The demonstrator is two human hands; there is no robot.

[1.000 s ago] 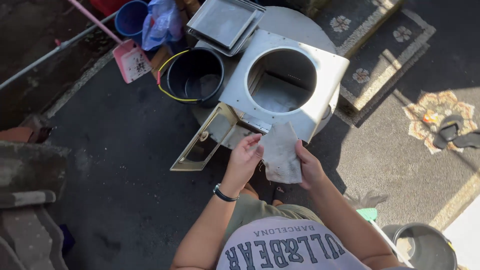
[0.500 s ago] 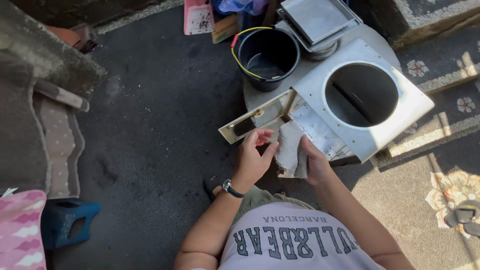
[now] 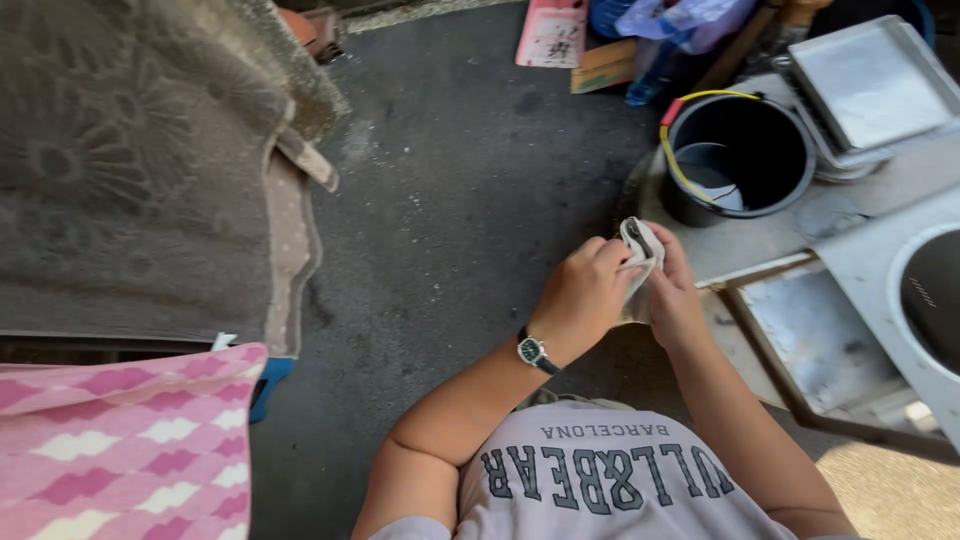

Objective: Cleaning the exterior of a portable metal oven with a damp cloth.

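A small grey-white cloth is bunched up between both my hands, just above the dark floor. My left hand, with a wristwatch, closes over its left side. My right hand grips it from the right. Directly to the right lies a metal housing with a round opening and an open hinged door panel. A black bucket with a yellow handle stands just beyond my hands and holds some water.
Stacked metal trays sit at the top right. A pink dustpan and a plastic bag lie along the top edge. Grey patterned mats hang at left, a pink-and-white checked cloth at bottom left.
The view swung left, so the metal housing slid to the right edge. The cloth, held flat before, is now folded and squeezed between both hands; my left hand closed onto it.
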